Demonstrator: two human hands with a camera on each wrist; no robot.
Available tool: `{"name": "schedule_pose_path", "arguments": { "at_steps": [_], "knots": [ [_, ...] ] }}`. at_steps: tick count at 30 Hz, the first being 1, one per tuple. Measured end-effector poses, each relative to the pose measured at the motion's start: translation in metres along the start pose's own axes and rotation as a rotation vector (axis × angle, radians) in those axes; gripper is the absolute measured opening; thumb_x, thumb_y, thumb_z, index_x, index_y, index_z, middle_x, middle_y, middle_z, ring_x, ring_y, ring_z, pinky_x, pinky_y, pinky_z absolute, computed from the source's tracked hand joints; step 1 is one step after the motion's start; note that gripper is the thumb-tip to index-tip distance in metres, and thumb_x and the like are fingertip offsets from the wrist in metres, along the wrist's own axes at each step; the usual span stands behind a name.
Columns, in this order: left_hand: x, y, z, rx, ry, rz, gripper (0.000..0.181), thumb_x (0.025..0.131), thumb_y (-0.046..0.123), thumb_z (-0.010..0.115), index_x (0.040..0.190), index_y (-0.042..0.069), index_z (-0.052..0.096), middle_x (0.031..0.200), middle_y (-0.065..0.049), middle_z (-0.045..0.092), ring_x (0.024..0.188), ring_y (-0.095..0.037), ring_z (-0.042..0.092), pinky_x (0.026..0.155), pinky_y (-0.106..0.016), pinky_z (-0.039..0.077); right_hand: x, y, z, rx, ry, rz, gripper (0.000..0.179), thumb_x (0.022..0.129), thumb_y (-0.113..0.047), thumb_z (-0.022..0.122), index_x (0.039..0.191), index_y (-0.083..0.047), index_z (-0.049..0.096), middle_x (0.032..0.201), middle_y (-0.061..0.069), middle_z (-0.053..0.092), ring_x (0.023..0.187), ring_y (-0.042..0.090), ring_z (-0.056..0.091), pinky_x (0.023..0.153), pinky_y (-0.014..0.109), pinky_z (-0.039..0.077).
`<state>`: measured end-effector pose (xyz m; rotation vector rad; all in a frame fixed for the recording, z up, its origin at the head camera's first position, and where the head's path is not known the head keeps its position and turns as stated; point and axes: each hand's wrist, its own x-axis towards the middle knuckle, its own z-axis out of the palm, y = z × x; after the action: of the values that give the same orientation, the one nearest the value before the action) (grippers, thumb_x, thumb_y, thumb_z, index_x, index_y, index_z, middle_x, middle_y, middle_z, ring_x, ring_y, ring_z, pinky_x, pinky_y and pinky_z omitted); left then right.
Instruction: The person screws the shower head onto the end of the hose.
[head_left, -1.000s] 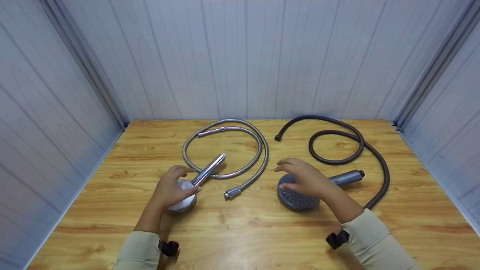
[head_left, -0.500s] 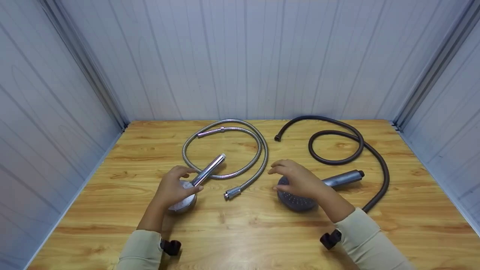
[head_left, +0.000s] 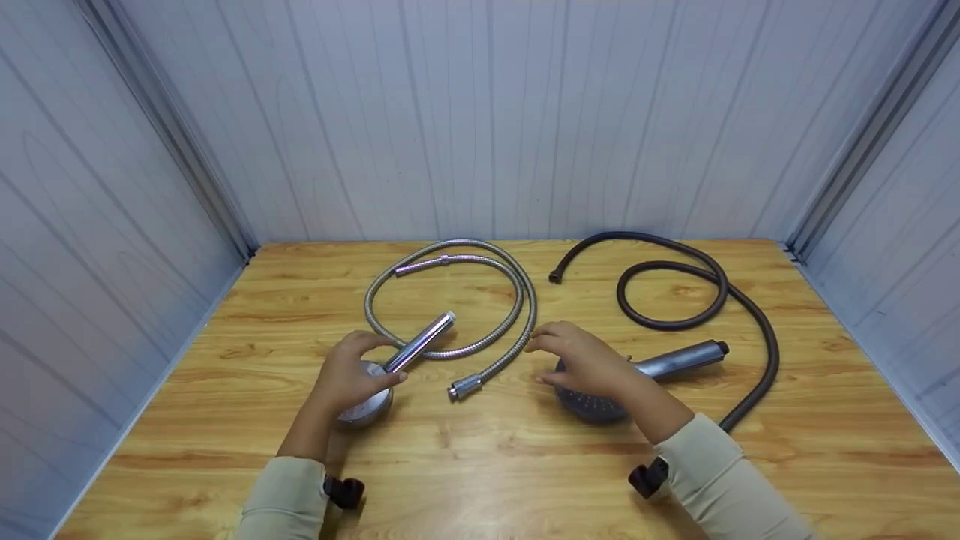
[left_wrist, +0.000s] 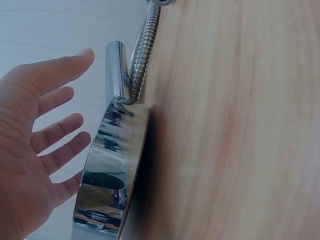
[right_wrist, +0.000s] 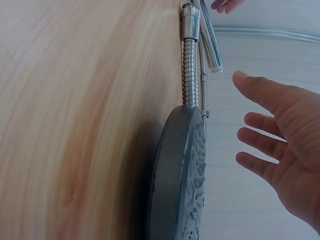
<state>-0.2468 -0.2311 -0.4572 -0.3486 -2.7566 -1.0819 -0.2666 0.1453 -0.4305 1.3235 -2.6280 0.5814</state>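
Observation:
My left hand (head_left: 346, 375) hovers over the chrome shower head (head_left: 370, 409), thumb and fingers spread to either side of its handle (head_left: 421, 342). In the left wrist view, a gap shows between thumb and handle (left_wrist: 116, 67); the fingers overlap the rim's edge. My right hand (head_left: 589, 364) is held above the dark grey shower head (head_left: 592, 407), fingers apart and holding nothing, as the right wrist view also shows. It partly covers the dark head's spray face from the head view; the dark handle (head_left: 679, 360) points right.
A silver metal hose (head_left: 531, 300) lies coiled behind the chrome shower head, its connector (head_left: 465, 387) between the hands. The dark hose (head_left: 675, 325) loops at the back right and runs under the right forearm. White panels (head_left: 480, 120) wall the wooden table (head_left: 480, 480) at back and sides.
My right hand has drifted left across the dark shower head, uncovering more of its handle. The chrome handle's tip has shifted very slightly to the right; my left hand is nearly still.

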Motion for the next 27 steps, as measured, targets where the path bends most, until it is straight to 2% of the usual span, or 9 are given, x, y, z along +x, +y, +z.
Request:
{"name": "schedule_pose_path", "arguments": {
  "at_steps": [11,20,27],
  "knots": [
    [0.006,-0.004,0.003,-0.047,-0.031,0.019,0.046,0.074,0.024,0.087,0.115,0.011,0.072,0.122,-0.01,0.061,0.116,-0.032,0.054,0.098,-0.053,0.041,0.009,0.0,0.009,0.038,-0.012,0.0,0.034,0.083,-0.013,0.078,0.113,-0.002,0.067,0.121,0.018,0.059,0.114,0.034,0.055,0.093,0.048,0.046],
    [0.007,-0.008,0.005,-0.066,-0.057,-0.015,0.046,0.074,0.022,0.086,0.116,0.01,0.071,0.122,-0.011,0.061,0.118,-0.033,0.054,0.099,-0.053,0.04,0.017,-0.002,0.017,0.083,0.024,-0.01,0.032,0.081,-0.013,0.08,0.111,-0.005,0.069,0.117,0.013,0.061,0.111,0.032,0.056,0.094,0.047,0.045],
    [0.007,-0.008,0.009,-0.054,-0.079,-0.036,0.049,0.074,0.022,0.086,0.118,0.008,0.07,0.123,-0.013,0.06,0.118,-0.034,0.054,0.098,-0.052,0.041,0.021,-0.004,0.026,0.077,0.016,-0.031,0.031,0.081,-0.01,0.079,0.109,-0.002,0.068,0.117,0.017,0.061,0.111,0.034,0.056,0.094,0.047,0.045]
  ]
}}
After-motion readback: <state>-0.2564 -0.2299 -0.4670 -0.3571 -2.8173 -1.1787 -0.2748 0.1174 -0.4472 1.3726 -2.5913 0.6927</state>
